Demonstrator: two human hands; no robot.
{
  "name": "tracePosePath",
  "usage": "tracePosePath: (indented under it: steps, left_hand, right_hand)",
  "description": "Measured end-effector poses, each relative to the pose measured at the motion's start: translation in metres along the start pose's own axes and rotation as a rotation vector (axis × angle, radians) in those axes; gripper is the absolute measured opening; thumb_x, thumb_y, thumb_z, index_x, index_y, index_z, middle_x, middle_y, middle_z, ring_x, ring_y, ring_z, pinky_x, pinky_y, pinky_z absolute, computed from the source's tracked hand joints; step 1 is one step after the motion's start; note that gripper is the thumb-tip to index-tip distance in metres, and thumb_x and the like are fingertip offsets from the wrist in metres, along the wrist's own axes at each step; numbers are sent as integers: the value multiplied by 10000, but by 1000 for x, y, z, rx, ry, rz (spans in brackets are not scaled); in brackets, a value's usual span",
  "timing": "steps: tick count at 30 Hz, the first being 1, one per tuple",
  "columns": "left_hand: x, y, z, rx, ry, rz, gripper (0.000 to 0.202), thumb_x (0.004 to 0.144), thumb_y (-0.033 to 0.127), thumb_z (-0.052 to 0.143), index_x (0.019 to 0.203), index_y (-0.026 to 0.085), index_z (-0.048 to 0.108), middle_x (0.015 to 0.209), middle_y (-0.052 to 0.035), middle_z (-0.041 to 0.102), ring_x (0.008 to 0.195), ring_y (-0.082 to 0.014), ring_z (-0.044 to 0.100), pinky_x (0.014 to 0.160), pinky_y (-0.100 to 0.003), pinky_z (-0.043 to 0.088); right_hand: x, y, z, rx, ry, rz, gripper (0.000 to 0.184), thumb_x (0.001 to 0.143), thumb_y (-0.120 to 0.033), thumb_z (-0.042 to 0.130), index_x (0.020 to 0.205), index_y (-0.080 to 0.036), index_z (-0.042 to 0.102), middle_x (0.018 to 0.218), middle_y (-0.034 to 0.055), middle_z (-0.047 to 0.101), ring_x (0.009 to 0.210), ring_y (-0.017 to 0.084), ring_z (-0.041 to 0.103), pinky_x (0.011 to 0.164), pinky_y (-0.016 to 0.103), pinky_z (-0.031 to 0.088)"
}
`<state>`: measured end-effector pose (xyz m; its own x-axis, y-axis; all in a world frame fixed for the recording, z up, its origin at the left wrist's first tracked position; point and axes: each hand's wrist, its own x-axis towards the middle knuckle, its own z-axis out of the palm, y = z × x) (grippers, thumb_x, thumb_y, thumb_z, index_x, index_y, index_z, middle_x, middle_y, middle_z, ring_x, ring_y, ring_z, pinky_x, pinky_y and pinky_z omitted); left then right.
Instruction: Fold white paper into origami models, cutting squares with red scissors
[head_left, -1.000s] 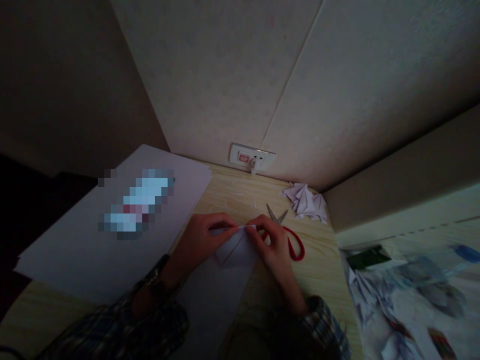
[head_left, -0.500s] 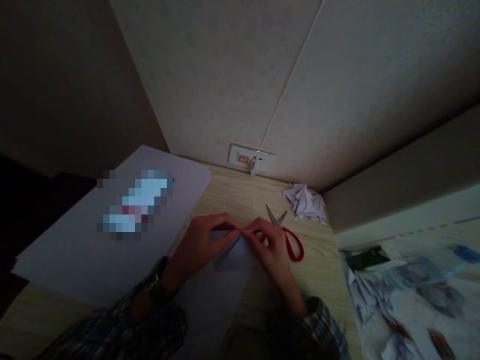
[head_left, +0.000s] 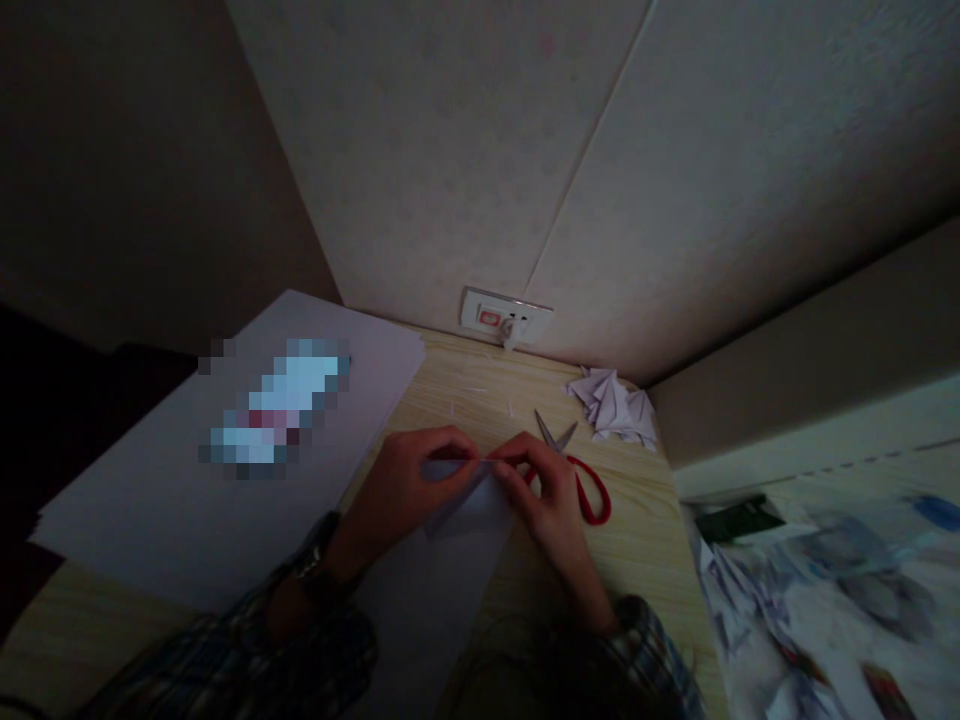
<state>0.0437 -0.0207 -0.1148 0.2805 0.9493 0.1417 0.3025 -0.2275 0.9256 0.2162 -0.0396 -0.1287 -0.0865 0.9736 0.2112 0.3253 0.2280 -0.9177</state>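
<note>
Held paper (head_left: 471,508) looks pale — scissor handles (head_left: 606,502) red, sleeves (head_left: 646,640) plaid

I'm looking through a single camera worn on the person's head, and it is facing forward and steeply down over a pale wood-grain tabletop (head_left: 645,560). It is viewing the bare left hand (head_left: 416,475) from close above at seven o'clock, and the bare right hand (head_left: 546,490) at five. Farther off, the pale, faintly patterned wall (head_left: 450,150) is filling twelve o'clock, while a white rectangular wall socket (head_left: 491,318) is sitting near the centre. My wide view is also taking in flat white paper sheets (head_left: 165,520) at eight o'clock.
</note>
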Motion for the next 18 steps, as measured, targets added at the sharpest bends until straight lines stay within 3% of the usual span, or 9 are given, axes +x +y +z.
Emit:
tracePosePath:
  steps: [18]
  left_hand:
    - [0,-2,1,24,-34,23,78,777,142,615,708,171,639,689,14,688,671,-131,659,663,-215,524]
  right_hand:
    - [-2,-1,4,-174,49,-92,219,877,-227,575,659,-220,556,601,-31,575,556,131,527,534,242,406]
